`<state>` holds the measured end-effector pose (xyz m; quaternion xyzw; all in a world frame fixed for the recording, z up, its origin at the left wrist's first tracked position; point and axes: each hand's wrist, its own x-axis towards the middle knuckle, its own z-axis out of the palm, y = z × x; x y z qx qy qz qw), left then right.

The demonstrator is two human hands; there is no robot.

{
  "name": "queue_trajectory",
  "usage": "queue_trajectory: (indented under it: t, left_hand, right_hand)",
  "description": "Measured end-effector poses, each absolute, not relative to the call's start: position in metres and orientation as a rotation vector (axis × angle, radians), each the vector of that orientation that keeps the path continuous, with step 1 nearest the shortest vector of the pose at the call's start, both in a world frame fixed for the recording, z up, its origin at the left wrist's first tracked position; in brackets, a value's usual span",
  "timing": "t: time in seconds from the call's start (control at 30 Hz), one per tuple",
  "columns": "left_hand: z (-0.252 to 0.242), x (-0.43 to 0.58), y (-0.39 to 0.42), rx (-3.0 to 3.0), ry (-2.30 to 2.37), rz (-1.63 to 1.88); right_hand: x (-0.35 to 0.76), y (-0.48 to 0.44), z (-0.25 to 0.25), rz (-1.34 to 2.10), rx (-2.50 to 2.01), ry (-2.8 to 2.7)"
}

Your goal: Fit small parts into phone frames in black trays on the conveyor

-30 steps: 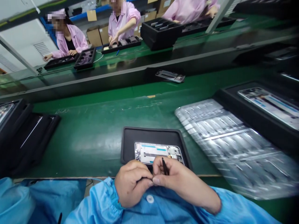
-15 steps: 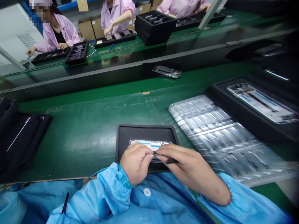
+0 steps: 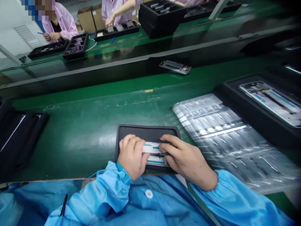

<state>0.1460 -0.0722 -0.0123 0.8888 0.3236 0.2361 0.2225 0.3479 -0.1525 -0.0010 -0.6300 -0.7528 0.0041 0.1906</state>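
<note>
Left hand: my left hand [image 3: 132,158] lies over the left end of a white, rectangular phone chassis [image 3: 150,150] with blue strips [image 3: 156,162] and a black band [image 3: 154,154] along its middle. The fingers are bent and the thumb lies over the chassis; I cannot tell whether it grips or only presses.

Right hand: my right hand [image 3: 184,155] is over the right end, fingers bent and parted, tips at the chassis. Something thin and dark shows by these fingertips; I cannot confirm whether I am pinching it.

Position: the chassis lies in a shallow black tray with a raised rim [image 3: 148,126], toward the side nearest me. This tray rests on a smooth green tabletop [image 3: 82,125], close to its front edge.

Surroundings: to my right lies a clear plastic sheet of moulded pockets [image 3: 225,131], just beside a black holder [image 3: 225,91] bearing a second pale chassis with blue strips [image 3: 270,102]. Dark trays [image 3: 35,138] stand to my left. A grey metal-edged phone frame [image 3: 175,67] lies well apart, toward the far side. Beyond, people in pink coats [image 3: 68,22] work with compartmented black trays [image 3: 76,47].
</note>
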Motion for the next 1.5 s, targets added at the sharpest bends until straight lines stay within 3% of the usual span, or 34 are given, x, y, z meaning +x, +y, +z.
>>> queue_trajectory:
  t: [0.23, 1.5]
  left_hand:
    - [-0.013, 0.146, -0.07, 2.506, 0.933, 0.426]
    - [-0.006, 0.147, -0.068, 2.463, 0.96, 0.344]
  right_hand:
    - [0.356, -0.143, -0.024, -0.032, -1.785, -2.24]
    - [0.347, -0.137, -0.024, -0.058, -1.695, -2.214]
